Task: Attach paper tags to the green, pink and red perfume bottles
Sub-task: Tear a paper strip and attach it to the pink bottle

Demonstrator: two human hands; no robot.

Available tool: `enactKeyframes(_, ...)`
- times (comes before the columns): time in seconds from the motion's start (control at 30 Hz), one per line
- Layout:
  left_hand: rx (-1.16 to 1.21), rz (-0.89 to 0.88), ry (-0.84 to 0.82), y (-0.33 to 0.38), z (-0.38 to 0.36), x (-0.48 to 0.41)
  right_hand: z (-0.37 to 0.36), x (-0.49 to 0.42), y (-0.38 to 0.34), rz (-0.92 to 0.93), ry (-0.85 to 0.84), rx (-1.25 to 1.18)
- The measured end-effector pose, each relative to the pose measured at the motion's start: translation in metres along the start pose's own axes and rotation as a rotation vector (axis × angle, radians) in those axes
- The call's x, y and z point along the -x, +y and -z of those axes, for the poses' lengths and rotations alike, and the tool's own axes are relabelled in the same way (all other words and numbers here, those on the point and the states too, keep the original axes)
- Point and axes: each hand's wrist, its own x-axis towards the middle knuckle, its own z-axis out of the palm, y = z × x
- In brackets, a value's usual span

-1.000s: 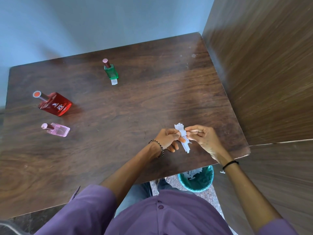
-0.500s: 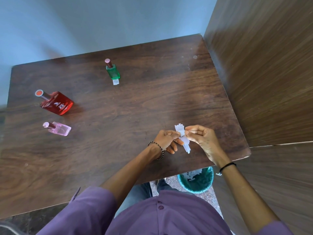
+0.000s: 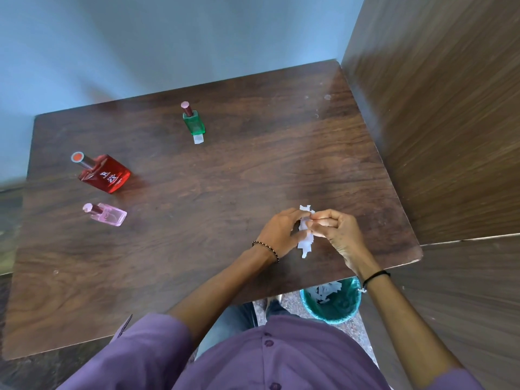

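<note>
A strip of white paper tags (image 3: 305,243) is pinched between my left hand (image 3: 281,233) and my right hand (image 3: 336,232) above the near right part of the dark wooden table (image 3: 225,192). A green perfume bottle (image 3: 194,123) stands at the back middle with a small white tag (image 3: 198,138) at its base. At the left stands a red perfume bottle (image 3: 105,173). Just in front of it is a smaller pink perfume bottle (image 3: 107,214). I see no tag on the red or pink bottle.
A wooden panel wall (image 3: 439,122) rises along the table's right side. A teal bin (image 3: 332,302) with paper scraps sits on the floor below the table's near right edge. A pale blue wall (image 3: 168,38) stands behind the table.
Both hands have stayed at the same spot, with the fingers working the paper strip closer together. The bottles have not moved.
</note>
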Motion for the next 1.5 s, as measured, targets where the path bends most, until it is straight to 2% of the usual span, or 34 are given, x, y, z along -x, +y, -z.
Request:
enactKeyframes(0.17,0.154,0.085,0.032,0.001,0.005,0.001,-0.001,0.0,0.007,-0.008,-0.087,-0.026)
enactKeyframes(0.43,0.045,0.128,-0.038,-0.002,0.022,-0.013,0.002,0.003,0.008,0.018,-0.173,-0.054)
enactKeyframes(0.5,0.066,0.167,-0.032,-0.002,0.021,-0.014,0.0,0.003,0.006,0.035,-0.153,0.038)
enactKeyframes(0.57,0.067,0.166,-0.008,0.0,0.017,-0.013,-0.004,0.0,0.008,0.106,-0.043,0.254)
enactKeyframes(0.63,0.094,0.142,0.047,0.001,0.012,-0.009,-0.006,-0.002,0.01,0.195,0.081,0.473)
enactKeyframes(0.73,0.087,0.105,0.12,-0.004,0.007,-0.001,-0.009,-0.007,0.012,0.365,0.177,0.627)
enactKeyframes(0.87,-0.299,-0.192,0.106,-0.017,0.001,0.009,-0.014,-0.008,0.011,0.473,0.17,0.705)
enactKeyframes(0.93,-0.406,-0.273,0.102,-0.022,-0.001,0.01,-0.013,-0.01,0.012,0.486,0.173,0.734)
enactKeyframes(1.1,-0.49,-0.327,0.131,-0.03,-0.007,0.011,-0.015,-0.011,0.017,0.549,0.179,0.841)
enactKeyframes(1.33,-0.594,-0.394,0.166,-0.031,-0.007,0.012,-0.019,-0.003,0.006,0.804,0.055,1.156)
enactKeyframes(1.5,-0.577,-0.388,0.17,-0.033,-0.007,0.012,-0.024,-0.004,-0.001,0.874,0.123,1.285)
